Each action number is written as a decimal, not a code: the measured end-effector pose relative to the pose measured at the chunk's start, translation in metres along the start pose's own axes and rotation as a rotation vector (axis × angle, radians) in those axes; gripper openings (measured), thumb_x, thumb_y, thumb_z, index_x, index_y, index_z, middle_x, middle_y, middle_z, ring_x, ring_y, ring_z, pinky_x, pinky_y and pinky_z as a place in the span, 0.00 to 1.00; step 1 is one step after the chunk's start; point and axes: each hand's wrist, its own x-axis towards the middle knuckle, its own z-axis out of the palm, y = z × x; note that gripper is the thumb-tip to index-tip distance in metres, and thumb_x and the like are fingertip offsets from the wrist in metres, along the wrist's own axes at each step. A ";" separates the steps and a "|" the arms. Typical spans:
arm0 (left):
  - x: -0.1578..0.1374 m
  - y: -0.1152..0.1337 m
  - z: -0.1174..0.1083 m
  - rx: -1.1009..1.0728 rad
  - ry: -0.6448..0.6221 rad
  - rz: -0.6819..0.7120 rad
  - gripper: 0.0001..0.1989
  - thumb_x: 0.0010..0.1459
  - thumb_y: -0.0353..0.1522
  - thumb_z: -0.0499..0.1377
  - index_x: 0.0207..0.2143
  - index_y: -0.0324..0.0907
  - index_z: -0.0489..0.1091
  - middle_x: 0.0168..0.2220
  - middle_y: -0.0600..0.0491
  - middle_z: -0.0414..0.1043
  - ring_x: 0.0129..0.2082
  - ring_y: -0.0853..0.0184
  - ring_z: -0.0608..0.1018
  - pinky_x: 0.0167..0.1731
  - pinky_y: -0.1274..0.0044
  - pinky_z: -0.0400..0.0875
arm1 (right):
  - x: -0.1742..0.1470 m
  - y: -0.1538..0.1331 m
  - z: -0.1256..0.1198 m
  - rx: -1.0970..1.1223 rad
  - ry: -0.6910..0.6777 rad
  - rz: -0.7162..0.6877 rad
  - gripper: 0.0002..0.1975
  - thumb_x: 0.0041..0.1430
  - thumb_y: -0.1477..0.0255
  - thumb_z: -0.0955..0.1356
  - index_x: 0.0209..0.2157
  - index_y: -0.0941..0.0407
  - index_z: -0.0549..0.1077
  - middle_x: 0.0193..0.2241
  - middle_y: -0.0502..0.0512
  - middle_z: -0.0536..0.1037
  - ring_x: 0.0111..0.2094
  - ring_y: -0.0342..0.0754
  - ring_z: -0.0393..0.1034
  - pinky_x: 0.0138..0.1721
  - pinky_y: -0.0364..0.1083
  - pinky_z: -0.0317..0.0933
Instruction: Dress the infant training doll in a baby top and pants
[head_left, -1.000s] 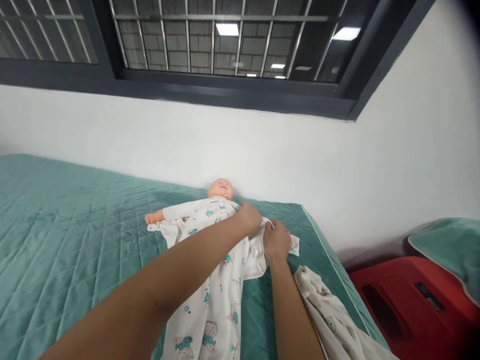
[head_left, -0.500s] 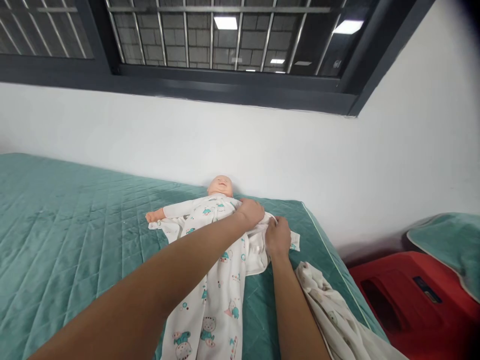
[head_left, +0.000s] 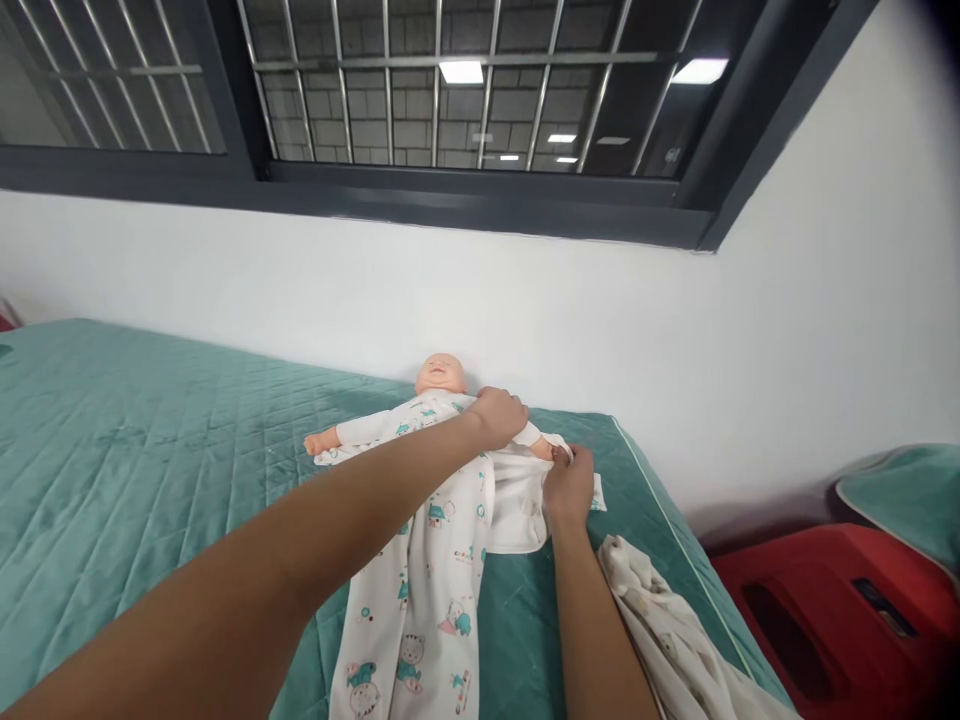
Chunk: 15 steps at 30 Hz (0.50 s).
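Observation:
A baby doll [head_left: 441, 373] lies face up with its head near the wall, a white garment with teal prints [head_left: 450, 525] spread over its body. My left hand [head_left: 501, 415] is closed around the doll's white-sleeved arm on the right side, near the shoulder. Beyond it the doll's bare hand [head_left: 541, 448] shows, pointing at my right hand [head_left: 568, 485]. That hand pinches the opening of the printed garment's sleeve [head_left: 556, 440] right by the doll's fingers. The doll's other arm [head_left: 360, 430] stretches out to the left, on top of the garment.
A green quilted cover [head_left: 202, 480] lies under everything. At the lower right sits a crumpled cream cloth [head_left: 667, 630]. A red plastic stool [head_left: 840, 600] with a green cloth [head_left: 907, 495] stands beyond the edge. Behind are a white wall [head_left: 360, 280] and a barred window.
The doll's hand on the right now shows between my hands; before, it was hidden. My right hand has shifted slightly right with the sleeve opening. The view has tilted a little upward.

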 end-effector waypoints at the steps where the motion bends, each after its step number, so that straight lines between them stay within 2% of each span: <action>1: -0.001 -0.003 -0.001 0.002 0.001 0.001 0.17 0.59 0.26 0.54 0.51 0.32 0.67 0.49 0.34 0.71 0.46 0.51 0.75 0.40 0.64 0.69 | 0.001 0.001 0.000 0.035 0.008 -0.002 0.18 0.62 0.66 0.59 0.48 0.61 0.69 0.49 0.67 0.74 0.49 0.57 0.67 0.50 0.49 0.56; 6: -0.007 -0.015 -0.004 -0.002 0.013 0.005 0.17 0.59 0.32 0.56 0.50 0.33 0.67 0.47 0.36 0.72 0.45 0.52 0.76 0.39 0.65 0.70 | 0.006 0.006 0.001 0.286 0.043 0.036 0.16 0.56 0.65 0.63 0.43 0.59 0.71 0.46 0.63 0.76 0.48 0.56 0.68 0.52 0.52 0.58; 11: -0.013 -0.017 0.000 -0.019 0.027 0.007 0.18 0.59 0.34 0.57 0.49 0.34 0.67 0.46 0.38 0.73 0.45 0.53 0.77 0.39 0.66 0.71 | 0.011 0.007 0.002 0.661 -0.013 0.152 0.19 0.45 0.62 0.70 0.38 0.56 0.71 0.37 0.55 0.79 0.39 0.51 0.74 0.41 0.49 0.67; 15: -0.015 -0.011 0.005 -0.041 0.028 0.021 0.18 0.59 0.36 0.57 0.49 0.34 0.67 0.46 0.38 0.73 0.44 0.52 0.77 0.39 0.66 0.71 | 0.014 0.006 0.000 0.891 -0.096 0.221 0.17 0.38 0.66 0.72 0.34 0.55 0.71 0.27 0.49 0.78 0.30 0.48 0.75 0.34 0.46 0.70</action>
